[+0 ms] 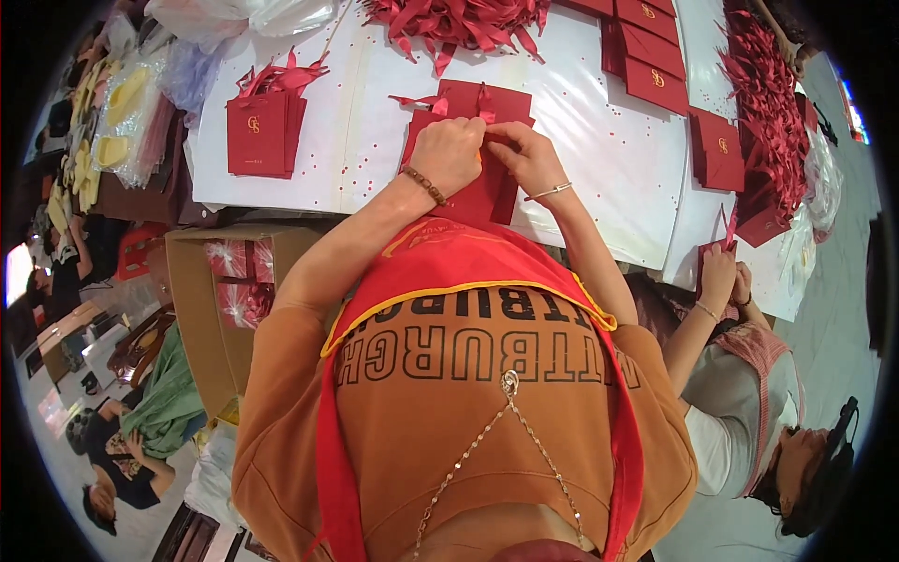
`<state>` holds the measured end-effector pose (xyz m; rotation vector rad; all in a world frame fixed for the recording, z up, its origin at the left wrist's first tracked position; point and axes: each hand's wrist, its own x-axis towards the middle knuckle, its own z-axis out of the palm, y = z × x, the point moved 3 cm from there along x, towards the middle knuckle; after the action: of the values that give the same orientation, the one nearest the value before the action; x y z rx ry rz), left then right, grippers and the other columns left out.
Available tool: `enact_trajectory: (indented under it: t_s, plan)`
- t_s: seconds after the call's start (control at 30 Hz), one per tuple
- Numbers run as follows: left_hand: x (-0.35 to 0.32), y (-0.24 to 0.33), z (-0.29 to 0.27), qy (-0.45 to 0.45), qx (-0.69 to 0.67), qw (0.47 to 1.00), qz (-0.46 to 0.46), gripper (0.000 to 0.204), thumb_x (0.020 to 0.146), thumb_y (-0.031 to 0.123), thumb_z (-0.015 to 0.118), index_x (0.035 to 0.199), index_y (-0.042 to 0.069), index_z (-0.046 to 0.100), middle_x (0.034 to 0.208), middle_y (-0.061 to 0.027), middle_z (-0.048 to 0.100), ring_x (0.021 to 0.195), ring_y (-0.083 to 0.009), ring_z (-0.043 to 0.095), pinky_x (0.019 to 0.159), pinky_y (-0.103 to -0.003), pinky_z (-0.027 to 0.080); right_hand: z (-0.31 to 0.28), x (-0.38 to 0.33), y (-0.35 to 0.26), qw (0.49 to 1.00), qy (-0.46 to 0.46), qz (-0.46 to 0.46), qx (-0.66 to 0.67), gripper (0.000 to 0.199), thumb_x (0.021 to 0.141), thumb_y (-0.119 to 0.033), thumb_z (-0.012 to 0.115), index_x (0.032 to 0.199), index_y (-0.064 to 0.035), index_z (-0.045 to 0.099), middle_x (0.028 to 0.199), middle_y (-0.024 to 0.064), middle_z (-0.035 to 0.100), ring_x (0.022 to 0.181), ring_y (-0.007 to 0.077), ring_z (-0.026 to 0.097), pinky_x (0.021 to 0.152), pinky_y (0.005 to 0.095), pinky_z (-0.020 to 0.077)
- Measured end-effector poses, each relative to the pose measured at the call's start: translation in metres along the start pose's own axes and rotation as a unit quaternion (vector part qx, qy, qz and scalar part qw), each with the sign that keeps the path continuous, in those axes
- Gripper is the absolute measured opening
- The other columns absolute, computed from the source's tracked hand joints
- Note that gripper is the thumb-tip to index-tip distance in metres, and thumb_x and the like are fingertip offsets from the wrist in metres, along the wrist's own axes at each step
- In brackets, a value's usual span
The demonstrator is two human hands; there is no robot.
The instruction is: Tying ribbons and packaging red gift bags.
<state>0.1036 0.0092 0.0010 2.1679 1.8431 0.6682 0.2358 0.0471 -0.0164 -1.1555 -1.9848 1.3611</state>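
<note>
In front of me on the white table lie red gift bags [459, 96], overlapping, with red ribbons [484, 103] at the far side. My left hand [449, 152] is closed in a fist over them; a small orange bit [480, 155] shows beside its fingers, but what it grips is hidden. Close against it, my right hand [527, 159] is bent, its thumb and fingertips pinching at the red bag material. The fingertips of both hands nearly meet. Part of the bags is covered by my hands and my red apron [468, 258].
A stack of ribboned red bags [257, 131] lies left. A ribbon heap [459, 23] is at the far side; more red bags [655, 80] lie in overlapping rows right. An open cardboard box [192, 309] stands left. A co-worker's hands [721, 276] handle a bag at right.
</note>
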Motion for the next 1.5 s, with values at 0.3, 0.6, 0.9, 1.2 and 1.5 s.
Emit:
enact_trajectory:
  t_s: [0.3, 0.6, 0.9, 1.2, 1.5]
  plan:
    - [-0.004, -0.003, -0.002, 0.062, -0.142, 0.984, -0.088, 0.006, 0.070, 0.003, 0.055, 0.076, 0.003, 0.056, 0.070, -0.0140, 0.061, 0.064, -0.0306, 0.059, 0.056, -0.038, 0.046, -0.001, -0.002, -0.008, 1.000, 0.009, -0.010, -0.003, 0.023, 0.076, -0.007, 0.057, 0.099, -0.0052, 0.059, 0.086, 0.0116, 0.059, 0.073, 0.0245, 0.055, 0.067, 0.0303, 0.0441]
    - [-0.006, 0.001, -0.003, 0.070, -0.058, 0.996, 0.006, 0.005, 0.070, 0.001, 0.055, 0.075, 0.001, 0.056, 0.069, -0.0140, 0.060, 0.061, -0.0271, 0.059, 0.054, -0.035, 0.046, 0.000, -0.005, -0.007, 1.000, -0.002, 0.002, 0.031, 0.024, 0.077, -0.007, 0.058, 0.100, -0.0036, 0.058, 0.092, 0.0110, 0.060, 0.076, 0.0219, 0.057, 0.069, 0.0286, 0.0447]
    - [-0.008, -0.012, 0.003, -0.002, -0.311, 0.935, -0.172, 0.005, 0.073, 0.002, 0.059, 0.077, 0.000, 0.058, 0.065, -0.0072, 0.060, 0.062, -0.0109, 0.057, 0.055, -0.024, 0.044, 0.002, -0.004, -0.002, 0.997, -0.013, 0.028, 0.067, 0.025, 0.078, -0.008, 0.057, 0.103, -0.0041, 0.058, 0.095, 0.0102, 0.061, 0.079, 0.0185, 0.057, 0.071, 0.0263, 0.0441]
    - [0.001, -0.008, -0.030, 0.073, 0.009, 0.997, 0.028, 0.012, 0.073, 0.014, 0.065, 0.075, 0.005, 0.058, 0.078, -0.0087, 0.061, 0.072, -0.0211, 0.058, 0.066, -0.033, 0.044, 0.003, -0.006, -0.010, 0.998, -0.007, 0.020, 0.054, 0.023, 0.078, -0.008, 0.058, 0.101, -0.0046, 0.058, 0.087, 0.0099, 0.061, 0.074, 0.0176, 0.058, 0.067, 0.0275, 0.0450]
    - [0.045, -0.050, -0.025, -0.362, -0.185, 0.913, -0.031, 0.026, 0.076, 0.029, 0.055, 0.080, 0.004, 0.063, 0.067, -0.0051, 0.058, 0.063, -0.0166, 0.052, 0.058, -0.030, 0.037, 0.012, -0.008, -0.023, 0.994, 0.032, -0.094, -0.049, 0.018, 0.074, -0.008, 0.062, 0.091, -0.0051, 0.057, 0.079, 0.0117, 0.059, 0.070, 0.0265, 0.058, 0.062, 0.0319, 0.0461]
